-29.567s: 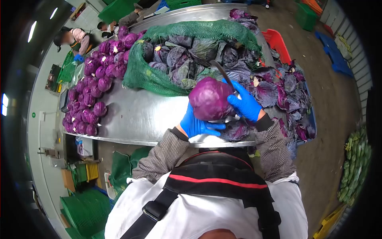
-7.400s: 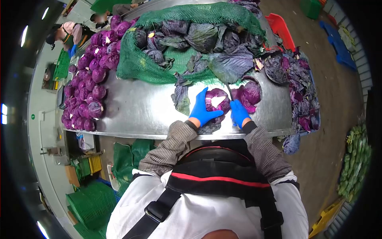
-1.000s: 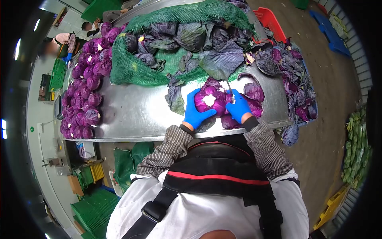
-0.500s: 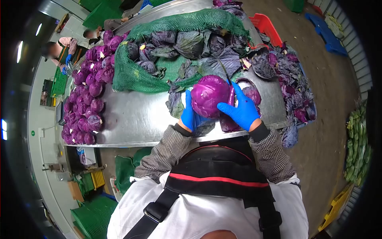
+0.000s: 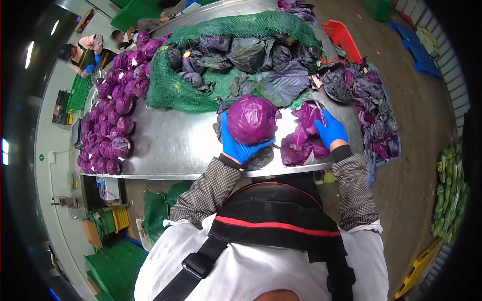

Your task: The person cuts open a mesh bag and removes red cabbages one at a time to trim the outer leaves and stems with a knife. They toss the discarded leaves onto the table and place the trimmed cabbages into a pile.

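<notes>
A round, shiny red cabbage (image 5: 252,120) rests in my left hand (image 5: 240,145), whose blue-gloved fingers cup it from the left and below. My right hand (image 5: 332,129), also gloved, is closed around a knife (image 5: 317,104); only a thin part of it shows, and the grip is mostly hidden. Beside that hand lie loose purple cabbage leaves (image 5: 297,145) on the metal table (image 5: 170,138). A dark outer leaf (image 5: 261,158) is partly under the held cabbage, near the front edge.
Many red cabbages (image 5: 113,115) are piled at the left. A green mesh sack (image 5: 175,95) holds dark-leaved cabbages behind my hands. Leaf scraps (image 5: 371,110) heap at the right near a red crate (image 5: 340,39). A co-worker (image 5: 88,55) stands at the far left.
My hands have moved apart: the cabbage went slightly left in my left hand, while my right hand moved right with the knife. Purple leaves now lie off the cabbage on the table.
</notes>
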Demonstrator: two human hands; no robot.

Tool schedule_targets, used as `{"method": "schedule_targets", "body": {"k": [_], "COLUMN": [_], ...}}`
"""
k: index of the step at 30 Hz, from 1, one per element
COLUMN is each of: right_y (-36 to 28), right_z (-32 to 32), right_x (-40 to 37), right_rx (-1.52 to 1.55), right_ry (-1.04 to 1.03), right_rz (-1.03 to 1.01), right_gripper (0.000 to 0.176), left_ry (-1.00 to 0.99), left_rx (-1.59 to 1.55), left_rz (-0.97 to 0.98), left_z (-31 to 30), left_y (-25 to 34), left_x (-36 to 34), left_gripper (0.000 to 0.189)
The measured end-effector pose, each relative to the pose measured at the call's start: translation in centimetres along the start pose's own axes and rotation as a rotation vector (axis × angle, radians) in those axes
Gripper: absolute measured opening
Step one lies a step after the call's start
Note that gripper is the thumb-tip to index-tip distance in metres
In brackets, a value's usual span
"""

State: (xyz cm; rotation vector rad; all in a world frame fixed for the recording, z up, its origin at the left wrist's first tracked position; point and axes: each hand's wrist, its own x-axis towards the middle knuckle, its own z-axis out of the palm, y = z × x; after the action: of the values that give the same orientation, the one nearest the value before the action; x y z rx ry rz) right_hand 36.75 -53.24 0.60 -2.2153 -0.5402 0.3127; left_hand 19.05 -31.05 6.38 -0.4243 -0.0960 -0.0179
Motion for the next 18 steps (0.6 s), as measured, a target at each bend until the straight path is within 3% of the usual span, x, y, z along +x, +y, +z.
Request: {"method": "schedule_targets", "body": {"k": [2,4,6,8,12,14,16,18], "right_y": [-4.8,-8.7,-10.8,-10.5,-9.4,-8.7,-8.7,-8.1], "right_z": [-1.4,-2.2,-2.1,-1.2,-1.0,-0.3,0.0,0.9], "right_x": [-1.5,-2.2,-2.1,-1.4,-1.5,-2.0,-2.2,-2.1], "right_rx": [-0.513,-0.404,0.109,0.281,0.722,1.020,1.037,1.100], "right_ry": [-0.087,-0.114,-0.220,-0.264,-0.348,-0.395,-0.420,-0.368], "right_rz": [0.056,-0.022,-0.299,-0.343,-0.085,0.072,0.077,0.150], "right_gripper": [0.073,0.080,0.081,0.078,0.068,0.063,0.063,0.049], "left_ry": [0.399,0.393,0.388,0.239,0.288,0.293,0.306,0.308], "left_rx": [0.634,0.590,0.553,0.795,1.419,1.497,1.580,1.743], "left_rz": [0.116,0.075,0.019,-0.120,-0.064,-0.045,-0.023,0.069], "left_z": [0.2,0.6,0.8,0.9,2.9,3.1,3.2,2.3], "left_y": [0.5,0.2,0.0,-0.1,-0.2,-0.2,0.0,0.8], "left_x": [0.3,0.6,0.7,0.8,0.9,0.8,0.6,0.4], "left_gripper": [0.077,0.079,0.081,0.082,0.083,0.079,0.074,0.064]}}
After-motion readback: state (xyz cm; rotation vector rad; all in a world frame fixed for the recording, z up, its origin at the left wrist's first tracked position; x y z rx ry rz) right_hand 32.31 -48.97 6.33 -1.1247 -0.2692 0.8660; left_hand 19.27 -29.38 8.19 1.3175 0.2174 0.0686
